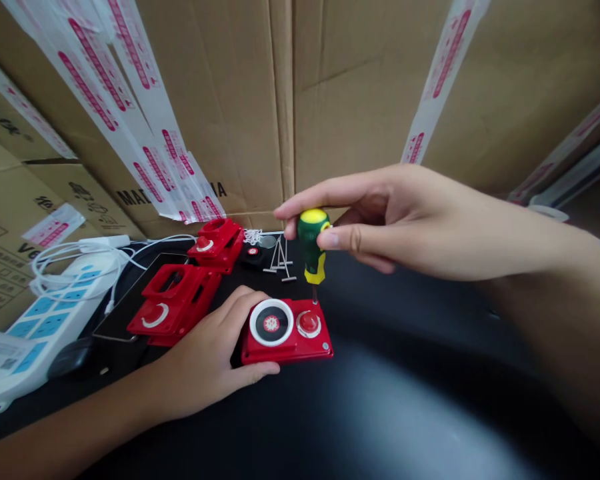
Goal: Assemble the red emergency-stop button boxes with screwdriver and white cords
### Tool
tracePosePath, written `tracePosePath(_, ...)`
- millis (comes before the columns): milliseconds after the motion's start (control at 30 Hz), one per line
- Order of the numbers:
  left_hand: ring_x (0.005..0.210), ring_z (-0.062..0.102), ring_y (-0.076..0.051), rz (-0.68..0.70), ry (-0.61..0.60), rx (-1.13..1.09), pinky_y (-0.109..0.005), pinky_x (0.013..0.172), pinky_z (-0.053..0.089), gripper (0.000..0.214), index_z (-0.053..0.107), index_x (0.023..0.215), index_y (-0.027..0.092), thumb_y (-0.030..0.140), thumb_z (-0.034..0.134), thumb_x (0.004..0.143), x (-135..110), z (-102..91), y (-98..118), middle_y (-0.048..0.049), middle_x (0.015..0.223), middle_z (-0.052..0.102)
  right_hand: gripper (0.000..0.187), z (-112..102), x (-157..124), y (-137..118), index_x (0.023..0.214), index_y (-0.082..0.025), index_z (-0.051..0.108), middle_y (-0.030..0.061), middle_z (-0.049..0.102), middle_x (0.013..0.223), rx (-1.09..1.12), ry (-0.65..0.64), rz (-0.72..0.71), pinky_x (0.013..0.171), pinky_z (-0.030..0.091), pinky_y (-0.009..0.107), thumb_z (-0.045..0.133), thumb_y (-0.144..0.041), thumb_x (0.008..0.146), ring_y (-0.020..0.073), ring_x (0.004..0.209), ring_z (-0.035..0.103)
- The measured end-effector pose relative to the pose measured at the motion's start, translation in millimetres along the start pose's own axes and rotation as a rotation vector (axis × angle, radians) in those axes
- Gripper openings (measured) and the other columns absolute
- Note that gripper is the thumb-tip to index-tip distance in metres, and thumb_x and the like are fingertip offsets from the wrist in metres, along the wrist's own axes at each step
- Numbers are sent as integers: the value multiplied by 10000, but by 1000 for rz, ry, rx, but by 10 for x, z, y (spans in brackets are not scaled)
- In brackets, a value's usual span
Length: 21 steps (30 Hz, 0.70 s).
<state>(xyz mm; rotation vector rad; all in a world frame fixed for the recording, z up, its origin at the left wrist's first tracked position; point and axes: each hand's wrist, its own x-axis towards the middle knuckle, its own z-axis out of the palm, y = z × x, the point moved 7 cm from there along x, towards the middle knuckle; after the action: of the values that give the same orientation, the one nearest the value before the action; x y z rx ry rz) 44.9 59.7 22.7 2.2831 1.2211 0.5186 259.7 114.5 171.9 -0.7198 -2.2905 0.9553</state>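
Note:
My left hand point(207, 363) grips the left side of a red toy device point(287, 331) with a black-and-white dial and a red button, holding it flat on the black table. My right hand point(380, 220) pinches the round top of a small green and yellow screwdriver point(311, 245). The screwdriver stands upright with its tip on the device's far right corner.
Red plastic housings point(177, 299) point(219, 243) lie to the left, over a dark flat phone-like slab point(130, 307). Small metal pins and screws point(279, 257) sit behind the device. A white and blue power strip point(55, 313) with white cables lies far left. Taped cardboard boxes point(260, 107) wall the back.

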Motion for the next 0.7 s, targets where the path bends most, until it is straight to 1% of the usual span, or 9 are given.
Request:
tracePosePath(33,1267,717,-328,1,2,8,-532,1054,635,647,437,1495,366,428,835,989,4,-3,-3,-52,1414,601,309,11,5,-3,1321,-210,819,4,809,998,-52,22,-1,560,470,287,728,-236,1027,116,663,591)
tracePosePath(100,1273,716,-332,7,0,24,-532,1054,637,652,427,1505,356,438,828,997,8,-4,-7,-67,1426,596,237,32,19,-7,1224,-190,807,29,797,1048,-201,88,1,675,499,308,742,-318,1036,153,814,653)
tracePosePath(133,1276,716,-335,12,0,30,-533,1055,638,654,426,1508,352,443,826,999,8,-4,-8,-72,1430,596,235,24,23,-14,1162,-189,804,41,795,1057,-274,152,1,712,495,323,761,-380,1032,173,865,668)
tracePosePath(167,1278,717,-337,16,-1,36,-532,1054,641,655,426,1510,351,445,825,1000,6,-4,-9,-75,1432,598,272,17,24,-11,1121,-192,800,48,794,1046,-337,208,13,728,485,338,765,-447,1033,187,879,674)
tracePosePath(233,1272,722,-337,24,3,45,-528,1049,646,654,427,1509,351,445,825,999,0,-7,-9,-74,1429,605,367,-6,21,21,1060,-196,782,54,786,968,-407,304,75,699,452,358,747,-560,1034,199,822,669)
tracePosePath(333,1266,728,-336,33,10,59,-520,1043,652,663,421,1516,354,438,825,997,-10,-9,-6,-71,1428,610,404,-58,3,88,952,-203,737,37,749,797,-437,387,190,615,398,361,781,-603,993,183,669,621)
tracePosePath(400,1266,730,-337,34,8,68,-520,1043,653,668,418,1520,353,439,824,997,-15,-7,-6,-74,1432,610,389,-78,2,99,884,-210,717,28,739,755,-426,389,205,590,392,358,844,-572,946,175,638,613)
tracePosePath(500,1264,733,-341,33,6,76,-523,1041,655,665,420,1512,344,453,824,995,-17,-6,-5,-78,1431,612,362,-95,9,103,855,-217,712,26,747,763,-372,371,181,564,388,354,892,-526,908,179,665,631)
tracePosePath(700,1277,732,-334,36,-4,79,-515,1055,651,655,406,1512,347,440,812,1007,-2,-6,-3,-71,1438,607,324,-60,28,154,874,-233,681,14,752,795,-166,281,148,529,394,321,899,-468,925,165,689,637)
